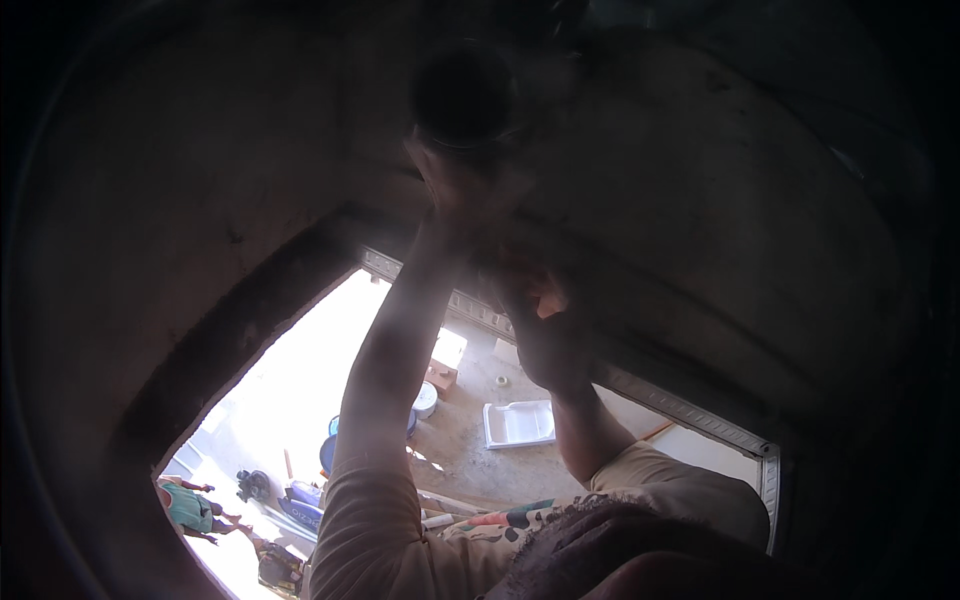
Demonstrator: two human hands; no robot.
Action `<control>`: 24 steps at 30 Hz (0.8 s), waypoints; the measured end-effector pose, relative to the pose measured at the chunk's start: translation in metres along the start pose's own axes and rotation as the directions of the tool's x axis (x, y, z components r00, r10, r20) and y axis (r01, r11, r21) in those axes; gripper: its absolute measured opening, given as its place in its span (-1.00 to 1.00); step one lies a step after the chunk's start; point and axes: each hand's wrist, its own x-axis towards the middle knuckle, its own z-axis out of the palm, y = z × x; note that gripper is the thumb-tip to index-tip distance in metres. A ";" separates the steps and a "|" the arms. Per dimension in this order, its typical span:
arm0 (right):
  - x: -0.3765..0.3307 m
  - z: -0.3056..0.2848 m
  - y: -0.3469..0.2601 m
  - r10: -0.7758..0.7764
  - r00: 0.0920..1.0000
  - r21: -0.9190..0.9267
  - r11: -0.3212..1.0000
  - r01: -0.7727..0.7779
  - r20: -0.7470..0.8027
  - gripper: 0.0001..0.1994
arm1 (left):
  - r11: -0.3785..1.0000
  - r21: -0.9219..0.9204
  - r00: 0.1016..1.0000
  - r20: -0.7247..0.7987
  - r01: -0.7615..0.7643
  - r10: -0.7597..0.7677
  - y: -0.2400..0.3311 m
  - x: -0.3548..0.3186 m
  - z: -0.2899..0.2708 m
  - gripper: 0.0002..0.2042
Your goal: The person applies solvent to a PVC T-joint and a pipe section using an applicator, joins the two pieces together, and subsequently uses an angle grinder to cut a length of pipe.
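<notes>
My left hand point(462, 185) is raised into a dark space, its fingers around a dark round object point(466, 95). That object looks like a short cylinder seen end on, and its kind is lost in the dimness. Lower and to the right, my right hand point(535, 288) is held up near the metal-edged rim of the opening. Its fingers look curled; what they hold, if anything, is hidden in shadow. Around both forearms runs the opening, bordered by a perforated metal profile point(690, 412). A dim panel surface point(680, 250) spreads beyond the hands.
Through the opening, far below, a white tray point(519, 424) lies on the floor near a small roll point(502, 381) and a bucket point(426, 400). At the lower left another person point(188, 505) in a teal top is visible beside tools and boxes. A rough dark edge point(240, 310) bounds the left side.
</notes>
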 end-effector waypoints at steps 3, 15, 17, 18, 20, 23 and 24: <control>0.002 0.005 -0.008 -0.056 0.998 -0.042 0.998 0.056 -0.004 -0.62 | 1.000 0.002 1.000 -0.005 0.004 -0.004 0.001 0.000 0.001 -0.51; 0.006 0.007 -0.021 0.105 0.994 0.101 0.989 -0.104 -0.004 -0.60 | 0.987 -0.130 0.994 -0.024 0.098 -0.102 0.015 -0.014 -0.054 -0.43; 0.010 0.006 -0.028 0.036 0.999 0.119 0.992 -0.040 0.041 -0.58 | 0.984 -0.115 0.990 -0.012 0.135 -0.137 0.023 -0.030 -0.073 -0.41; 0.013 0.004 -0.030 0.008 0.998 0.124 0.992 -0.015 0.054 -0.58 | 0.983 -0.100 0.987 -0.015 0.155 -0.157 0.028 -0.039 -0.084 -0.41; 0.017 0.003 -0.029 -0.033 0.996 0.146 0.989 0.021 0.080 -0.57 | 0.976 -0.069 0.978 0.000 0.209 -0.209 0.037 -0.066 -0.106 -0.39; 0.021 0.031 -0.041 -0.062 0.995 0.413 0.911 0.027 0.073 -0.55 | 0.958 0.033 0.959 0.023 0.283 -0.284 0.062 -0.098 -0.146 -0.37; 0.022 0.036 -0.035 -0.071 0.994 0.471 0.882 0.024 0.083 -0.54 | 0.949 0.051 0.950 0.023 0.310 -0.311 0.068 -0.111 -0.156 -0.37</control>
